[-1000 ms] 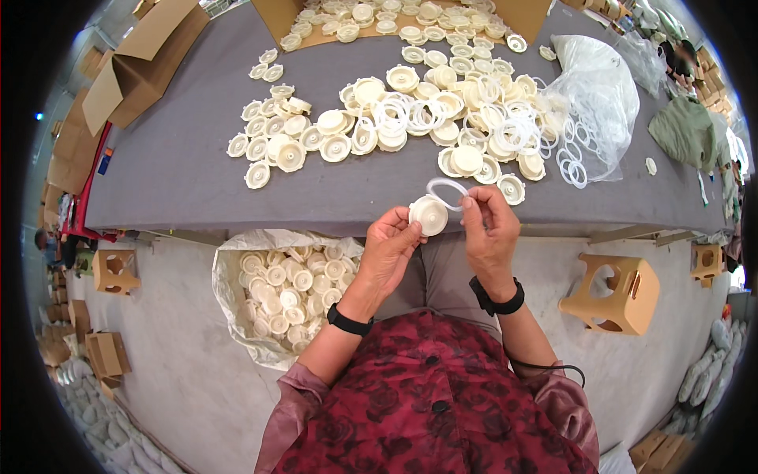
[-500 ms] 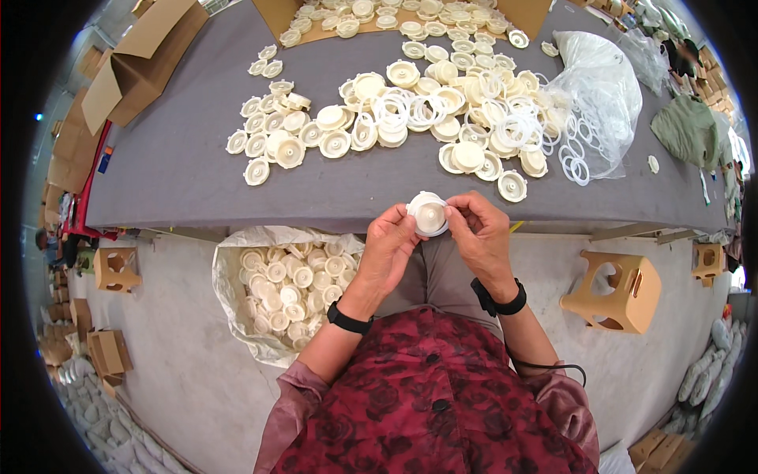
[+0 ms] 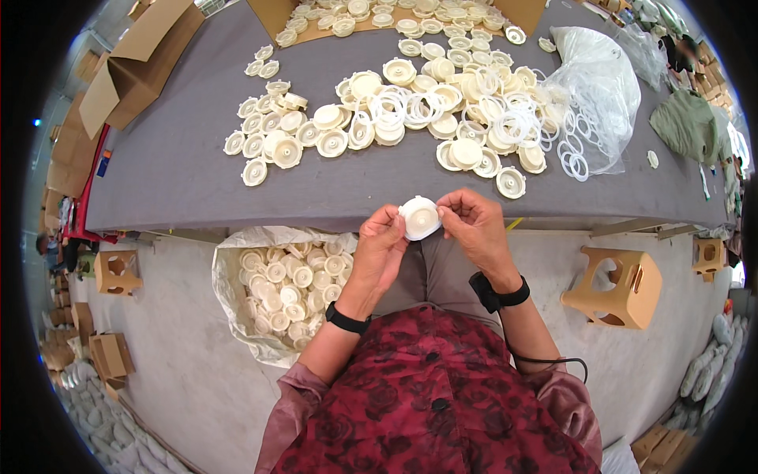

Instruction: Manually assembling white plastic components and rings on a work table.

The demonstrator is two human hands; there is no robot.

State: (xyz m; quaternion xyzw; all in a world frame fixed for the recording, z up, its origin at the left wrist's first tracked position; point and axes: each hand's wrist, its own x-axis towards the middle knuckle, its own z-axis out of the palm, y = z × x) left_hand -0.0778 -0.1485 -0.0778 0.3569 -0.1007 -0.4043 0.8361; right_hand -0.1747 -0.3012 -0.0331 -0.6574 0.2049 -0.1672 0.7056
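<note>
Cap (image 3: 420, 216), round, cream plastic, rim between left hand (image 3: 380, 246) and right hand (image 3: 478, 229)

Caps (image 3: 332, 142), rings (image 3: 517, 129) on tbl (image 3: 189, 174) (1 box (image 3: 527, 16) behind); sack (image 3: 226, 291) below, L.

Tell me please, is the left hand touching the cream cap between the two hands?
Touching: the head view shows the left hand holding the cream cap by its left edge, thumb against it, no gap visible.

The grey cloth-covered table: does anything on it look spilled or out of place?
Slightly: translucent white plastic rings lie scattered beside the clear plastic bag and over the cream round plastic caps, as if spilled. One small pale round piece sits alone, right of the bag.
</note>
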